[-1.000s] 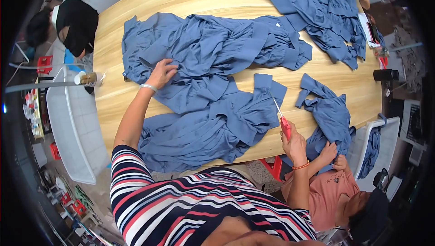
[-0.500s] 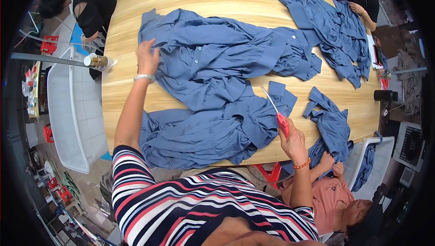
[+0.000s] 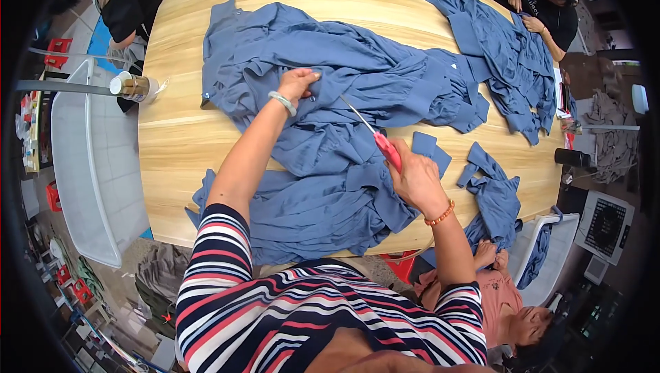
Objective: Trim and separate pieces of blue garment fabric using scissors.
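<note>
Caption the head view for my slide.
Left hand at a blue garment, right hand holding a red-handled tool, over a pale table.

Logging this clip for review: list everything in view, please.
Table: one, pale wood, centre
Garments: at least four, blue, mostly on table
Canister: one, white-gold, left table edge
Cylinder: one, black, right table edge
Bins: two, white, left and lower right
Co-workers: three, black or pink clothing, around table
Edge clutter: uncountable, mixed, around rim
Pointed tool: one, red-handled, over garments
Left hand: one, pale bracelet, at middle garment
Right hand: one, orange bracelet, holding tool
</note>
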Demonstrator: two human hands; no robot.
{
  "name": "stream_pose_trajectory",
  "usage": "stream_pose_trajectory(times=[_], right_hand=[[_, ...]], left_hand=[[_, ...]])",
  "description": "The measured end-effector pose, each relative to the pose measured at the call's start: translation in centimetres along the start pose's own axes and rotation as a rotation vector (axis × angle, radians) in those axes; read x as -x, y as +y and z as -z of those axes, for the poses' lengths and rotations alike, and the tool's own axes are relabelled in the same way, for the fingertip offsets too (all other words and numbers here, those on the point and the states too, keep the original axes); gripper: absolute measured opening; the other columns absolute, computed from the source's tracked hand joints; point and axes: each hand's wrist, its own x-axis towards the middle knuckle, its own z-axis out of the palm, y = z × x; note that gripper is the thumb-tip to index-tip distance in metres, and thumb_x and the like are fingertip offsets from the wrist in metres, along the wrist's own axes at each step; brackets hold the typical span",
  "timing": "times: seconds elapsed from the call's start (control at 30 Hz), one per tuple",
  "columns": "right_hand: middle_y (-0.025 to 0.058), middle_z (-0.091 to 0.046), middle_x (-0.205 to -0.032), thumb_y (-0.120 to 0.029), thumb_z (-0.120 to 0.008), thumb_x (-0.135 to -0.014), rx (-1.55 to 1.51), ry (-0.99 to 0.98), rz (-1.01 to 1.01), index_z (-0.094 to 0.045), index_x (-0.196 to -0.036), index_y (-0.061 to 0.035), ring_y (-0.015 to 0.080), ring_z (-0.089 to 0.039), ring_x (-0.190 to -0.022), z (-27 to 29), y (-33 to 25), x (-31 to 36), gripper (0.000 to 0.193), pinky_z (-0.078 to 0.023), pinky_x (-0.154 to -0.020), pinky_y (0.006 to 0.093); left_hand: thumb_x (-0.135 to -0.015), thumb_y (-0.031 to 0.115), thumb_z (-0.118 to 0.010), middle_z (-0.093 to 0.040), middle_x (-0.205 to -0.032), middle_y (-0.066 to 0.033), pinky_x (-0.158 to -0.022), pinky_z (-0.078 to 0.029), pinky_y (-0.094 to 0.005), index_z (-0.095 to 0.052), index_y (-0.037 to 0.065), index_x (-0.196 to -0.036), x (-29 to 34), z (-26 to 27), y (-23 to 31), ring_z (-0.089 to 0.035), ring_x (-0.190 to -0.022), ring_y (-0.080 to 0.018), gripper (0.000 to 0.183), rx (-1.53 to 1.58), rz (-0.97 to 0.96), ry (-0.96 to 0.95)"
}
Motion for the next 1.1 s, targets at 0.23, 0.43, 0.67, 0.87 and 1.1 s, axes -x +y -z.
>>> stream_pose_trajectory(times=[0.23, 0.43, 0.67, 0.87, 1.1], right_hand=[[0.0223, -0.062, -0.071, -0.02, -0.059, -0.085, 0.19, -0.13, 0.094, -0.052, -0.107, -0.0073, 0.0425, -0.061, -0.072, -1.1, -1.2, -3.2, 0.026, -0.047, -0.065, 0.0492], [0.0222, -0.061, -0.072, -0.02, -0.061, -0.085, 0.042, -0.107, 0.107, -0.052, -0.106, -0.0067, 0.0428, -0.06, -0.071, -0.5, -1.4, -3.4, 0.026, -0.047, -0.065, 0.0487], [0.0236, -0.062, -0.084, -0.019, -0.061, -0.085, -0.004, -0.005, 0.122, -0.054, -0.113, -0.0089, 0.0447, -0.058, -0.079, -2.2, -1.6, -3.8, 0.03, -0.045, -0.067, 0.0513], [0.0245, -0.062, -0.081, -0.017, -0.06, -0.085, 0.084, 0.055, 0.064, -0.054, -0.11, -0.0067, 0.0446, -0.06, -0.076, -1.6, 0.5, -0.3, 0.027, -0.046, -0.065, 0.0511], [0.0226, -0.062, -0.074, -0.02, -0.062, -0.084, 0.161, -0.022, 0.046, -0.054, -0.103, -0.0051, 0.0433, -0.06, -0.071, -0.1, 0.1, -1.9, 0.025, -0.046, -0.062, 0.0489]], left_hand=[[-0.083, 0.015, -0.07, -0.063, -0.079, 0.0027, -0.055, -0.041, -0.0208, -0.065, 0.006, -0.089, 1.0, -0.4, -1.8, -0.052, -0.067, -0.0038, 0.011, 0.234, -0.119, -0.103], [-0.082, 0.016, -0.071, -0.062, -0.077, 0.0019, -0.062, -0.041, -0.02, -0.064, 0.004, -0.086, 2.4, 1.0, -2.0, -0.051, -0.07, -0.0035, 0.014, 0.013, -0.032, -0.235], [-0.07, 0.034, -0.079, -0.064, -0.074, -0.009, -0.063, -0.05, -0.0308, -0.062, -0.002, -0.091, 2.2, 1.5, 3.6, -0.06, -0.066, -0.0147, 0.045, -0.315, -0.424, 0.374], [-0.074, 0.034, -0.073, -0.068, -0.079, -0.018, -0.065, -0.052, -0.0369, -0.065, -0.003, -0.088, -1.3, -4.7, 0.4, -0.068, -0.074, -0.0276, 0.04, -0.226, -0.121, 0.252], [-0.091, 0.013, -0.06, -0.063, -0.084, -0.0079, -0.054, -0.053, -0.0244, -0.057, 0.002, -0.087, 0.9, -2.9, -0.2, -0.068, -0.072, -0.0193, 0.013, 0.605, 0.017, -0.069]])
